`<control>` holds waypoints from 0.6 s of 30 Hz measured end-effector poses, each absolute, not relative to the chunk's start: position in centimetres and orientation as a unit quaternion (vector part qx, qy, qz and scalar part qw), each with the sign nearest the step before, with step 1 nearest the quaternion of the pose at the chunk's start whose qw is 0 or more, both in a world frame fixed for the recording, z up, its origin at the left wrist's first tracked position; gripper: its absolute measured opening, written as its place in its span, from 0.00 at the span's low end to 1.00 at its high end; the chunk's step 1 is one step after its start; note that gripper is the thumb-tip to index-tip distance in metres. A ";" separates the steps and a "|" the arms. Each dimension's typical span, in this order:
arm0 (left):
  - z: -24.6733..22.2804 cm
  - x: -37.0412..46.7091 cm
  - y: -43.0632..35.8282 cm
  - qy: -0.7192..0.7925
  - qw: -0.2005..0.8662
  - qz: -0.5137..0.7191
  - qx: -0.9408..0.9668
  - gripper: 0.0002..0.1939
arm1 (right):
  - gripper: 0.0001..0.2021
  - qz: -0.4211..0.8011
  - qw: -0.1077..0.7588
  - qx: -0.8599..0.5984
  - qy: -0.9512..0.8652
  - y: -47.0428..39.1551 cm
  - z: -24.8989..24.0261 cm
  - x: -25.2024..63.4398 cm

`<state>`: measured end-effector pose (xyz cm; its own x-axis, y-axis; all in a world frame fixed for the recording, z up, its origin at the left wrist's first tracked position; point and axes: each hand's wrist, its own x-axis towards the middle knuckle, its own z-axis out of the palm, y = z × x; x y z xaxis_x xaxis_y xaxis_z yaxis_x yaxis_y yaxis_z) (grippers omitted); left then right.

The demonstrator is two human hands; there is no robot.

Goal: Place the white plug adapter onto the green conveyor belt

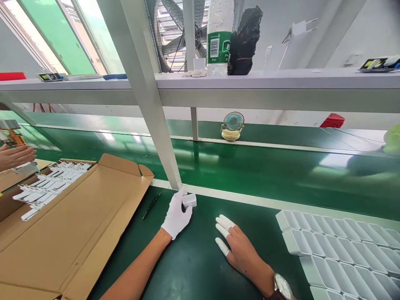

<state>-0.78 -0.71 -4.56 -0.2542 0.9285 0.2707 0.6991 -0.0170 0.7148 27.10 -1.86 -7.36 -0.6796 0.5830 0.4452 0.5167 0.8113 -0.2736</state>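
Left hand [176,216], in a white fabric glove, pinching a small white rounded plastic block [189,200] between thumb and fingertips; block low over the dark green bench mat [193,262], just in front of the slanted white metal post [150,104]. Right hand [242,250], bare but for white finger cots on three fingers, flat on the mat, fingers loosely spread, holding nothing; brown-strapped wristwatch [283,287] at the wrist.

Judged good practice: grip kept on the block's side faces, light pressure.

Black tweezers [151,205] on the mat just left of the gloved hand. Open brown cardboard carton [71,233] of white parts farther left, flap near the forearm. White moulded compartment trays [337,246] at right. Bare mat between the hands; pale bench rail [250,199] close behind.
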 end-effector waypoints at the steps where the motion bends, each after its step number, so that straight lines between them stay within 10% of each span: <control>1: -4.4 -0.6 -0.8 0.693 0.153 0.390 0.586 0.37 | 0.22 0.062 0.262 -0.301 -0.915 -1.9 -7.4 27.1; 18: -3.9 0.0 -1.1 0.739 0.158 0.301 0.581 0.41 | 0.24 0.059 0.259 -0.308 -0.913 -2.0 -6.8 27.0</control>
<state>-0.05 -1.08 -3.87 -0.2742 0.9546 0.1165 0.7650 0.1431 0.6279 27.00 -1.98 -6.78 -0.6758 0.5942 0.4361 0.5327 0.8027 -0.2682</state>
